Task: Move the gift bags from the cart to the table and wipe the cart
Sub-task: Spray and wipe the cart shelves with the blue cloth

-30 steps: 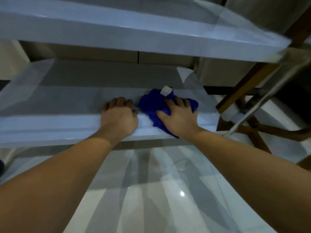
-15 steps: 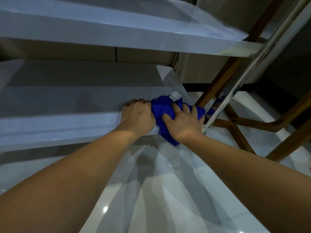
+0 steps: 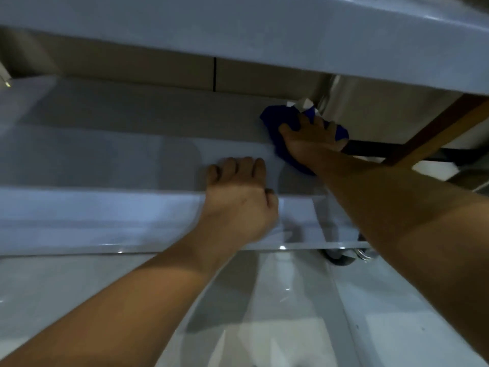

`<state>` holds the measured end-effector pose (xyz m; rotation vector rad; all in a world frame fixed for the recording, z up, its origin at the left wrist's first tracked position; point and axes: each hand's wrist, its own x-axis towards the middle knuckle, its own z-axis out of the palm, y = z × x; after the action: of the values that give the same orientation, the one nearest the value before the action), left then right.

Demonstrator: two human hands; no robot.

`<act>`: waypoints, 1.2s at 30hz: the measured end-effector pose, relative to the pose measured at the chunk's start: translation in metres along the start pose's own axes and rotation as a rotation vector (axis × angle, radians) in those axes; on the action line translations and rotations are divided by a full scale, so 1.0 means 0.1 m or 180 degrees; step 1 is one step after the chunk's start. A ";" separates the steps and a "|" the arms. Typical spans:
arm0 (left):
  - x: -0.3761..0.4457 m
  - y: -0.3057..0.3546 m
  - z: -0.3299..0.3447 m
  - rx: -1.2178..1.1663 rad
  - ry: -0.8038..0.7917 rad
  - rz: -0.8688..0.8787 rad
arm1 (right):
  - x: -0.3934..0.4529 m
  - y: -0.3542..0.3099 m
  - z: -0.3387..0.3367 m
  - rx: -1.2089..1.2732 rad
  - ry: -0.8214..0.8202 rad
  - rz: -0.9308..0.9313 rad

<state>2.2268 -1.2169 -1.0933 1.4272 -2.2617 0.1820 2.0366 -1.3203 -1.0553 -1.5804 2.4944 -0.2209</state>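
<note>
Head view: glossy pale tiled floor (image 3: 277,327) w/ light reflections fills the lower part; beige wall panels w/ a dark vertical seam run behind. A white cart (image 3: 79,221) takes up most of the frame: upper shelf (image 3: 264,30) crosses the top edge, lower shelf (image 3: 111,144) sits beneath it, w/ a raised front lip. A caster wheel (image 3: 341,256) shows under the lower shelf's right front corner. Wooden chair legs (image 3: 436,133) stand beyond the cart at right.

Left hand (image 3: 238,205): rests on the front lip of the lower shelf, fingers curled over the lip onto the shelf surface, thumb on the near face. Grasping the lip.

Right hand (image 3: 309,141): reaches further in, at the far right corner of the lower shelf. Fingers spread flat, pressing a blue cloth (image 3: 277,120) down on the shelf surface; not clenched. Cloth is bunched under the palm, w/ a small white tag (image 3: 301,104) sticking out at its far end, near the corner post. Blue fabric shows between the fingers and at the right of the hand.

Hands are apart, the left nearer the camera. Gift bags and table: not in frame. Picture is somewhat blurred.
</note>
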 end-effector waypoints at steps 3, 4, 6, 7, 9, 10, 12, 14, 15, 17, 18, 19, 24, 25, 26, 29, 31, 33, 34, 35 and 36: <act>0.00 0.04 -0.06 -0.0075 -0.0147 -0.0069 | 0.34 -0.03 -0.04 0.0013 0.0041 -0.0074; 0.00 0.03 -0.08 -0.0097 -0.0197 -0.0100 | 0.43 -0.06 -0.04 0.0002 0.0031 -0.0110; 0.00 0.03 -0.08 -0.0117 -0.0220 -0.0168 | 0.57 -0.09 -0.06 0.0046 -0.0021 -0.0129; 0.00 0.03 -0.08 -0.0132 -0.0209 -0.0181 | 0.63 -0.10 -0.07 0.0074 -0.0031 -0.0124; 0.00 0.04 -0.09 -0.0164 -0.0165 -0.0175 | 0.67 -0.08 -0.09 0.0094 0.0027 -0.0123; 0.00 0.04 -0.08 -0.0150 -0.0131 -0.0185 | 0.68 -0.09 -0.08 0.0086 0.0046 -0.0168; 0.00 0.03 -0.06 -0.0114 -0.0054 -0.0183 | 0.61 -0.08 -0.06 0.0028 0.0053 -0.0295; 0.02 0.03 -0.03 -0.0098 -0.0002 -0.0119 | 0.53 -0.02 -0.06 0.0050 0.0002 -0.0382; 0.01 0.02 -0.02 -0.0084 0.0005 -0.0096 | 0.48 0.01 -0.04 0.0093 -0.0039 -0.0463; 0.01 0.01 0.00 -0.0026 0.0017 -0.0042 | 0.33 0.09 -0.03 0.0155 -0.0063 -0.0612; 0.02 0.01 0.00 0.0004 -0.0030 -0.0029 | 0.22 0.12 -0.02 0.0096 -0.0061 -0.0653; 0.02 0.01 0.00 0.0018 -0.0109 -0.0039 | 0.09 0.16 -0.01 0.0003 -0.0048 -0.0654; 0.04 0.01 -0.05 -0.0026 -0.0340 -0.0091 | -0.72 0.34 -0.09 -0.0172 -0.0007 -0.0797; 0.04 0.01 -0.06 -0.0052 -0.0348 -0.0086 | -0.90 0.39 -0.11 -0.0163 -0.0032 -0.0848; 0.04 0.00 -0.07 -0.0089 -0.0371 -0.0077 | -1.09 0.45 -0.13 -0.0182 0.0002 -0.0904; 0.03 0.02 -0.14 -0.0098 -0.0565 -0.0082 | -1.59 0.62 -0.11 -0.0205 0.0227 -0.0903; 0.03 0.01 -0.17 -0.0054 -0.0756 -0.0117 | -1.84 0.75 -0.08 -0.0175 0.0159 -0.0850; 0.04 0.00 -0.18 0.0028 -0.0833 -0.0128 | -2.09 0.90 -0.08 -0.0163 0.0260 -0.1092; 0.04 0.01 -0.18 0.0076 -0.0835 -0.0126 | -2.20 0.98 -0.05 -0.0206 0.0369 -0.1281; 0.04 0.01 -0.18 0.0108 -0.0833 -0.0130 | -2.30 1.06 -0.02 -0.0338 0.0462 -0.1454; 0.05 0.02 -0.18 0.0116 -0.0867 -0.0133 | -2.37 1.14 0.03 -0.0522 0.0525 -0.1584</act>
<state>2.2291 -1.2139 -1.0754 1.6005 -2.4515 0.0154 2.0366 -1.0575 -1.0663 -2.3229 2.2297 -0.2229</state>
